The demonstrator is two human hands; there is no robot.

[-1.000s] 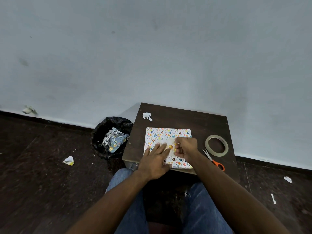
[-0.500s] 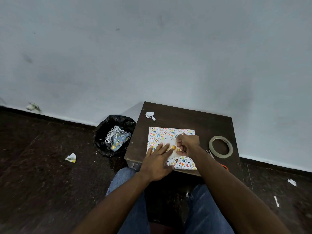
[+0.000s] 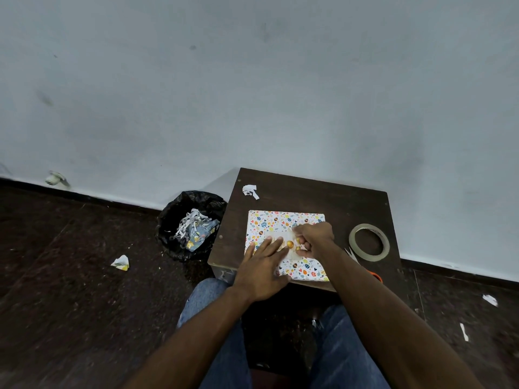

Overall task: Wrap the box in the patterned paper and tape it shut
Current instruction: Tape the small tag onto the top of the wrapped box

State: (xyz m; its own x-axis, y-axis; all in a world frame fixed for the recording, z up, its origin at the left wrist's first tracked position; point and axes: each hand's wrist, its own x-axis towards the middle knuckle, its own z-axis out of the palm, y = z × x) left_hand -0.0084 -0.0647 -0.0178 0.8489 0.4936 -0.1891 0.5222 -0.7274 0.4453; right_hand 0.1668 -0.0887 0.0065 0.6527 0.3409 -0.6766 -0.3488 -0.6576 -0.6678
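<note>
Presently, the flat square box wrapped in white paper printed with coloured eggs and hearts (image 3: 283,224) lies on the small dark brown wooden bench (image 3: 323,197), directly beneath both hands. The left hand (image 3: 262,269) lies palm down on the near left part of the wrapped top, fingers straight and spread, grasping nothing, pressing flat on the paper. The right hand (image 3: 314,237) is curled on the right part of the top, fingers bent inward at a pale strip that crosses the paper between the two hands; whether it pinches anything cannot be told. The fingertips of both hands nearly meet at the middle of the box.

Just right of the right hand, apart from the box, a ring-shaped roll of pale tape (image 3: 369,242) lies flat on the bench. Orange-handled scissors (image 3: 375,276) show partly behind the right forearm, near the bench's near right edge. Beyond the left hand, at the far left of the bench, lies a small crumpled white paper scrap (image 3: 250,191). Left of the left hand, on the dark floor (image 3: 70,290), stands a bin lined with a black bag (image 3: 191,224) holding paper offcuts.
</note>
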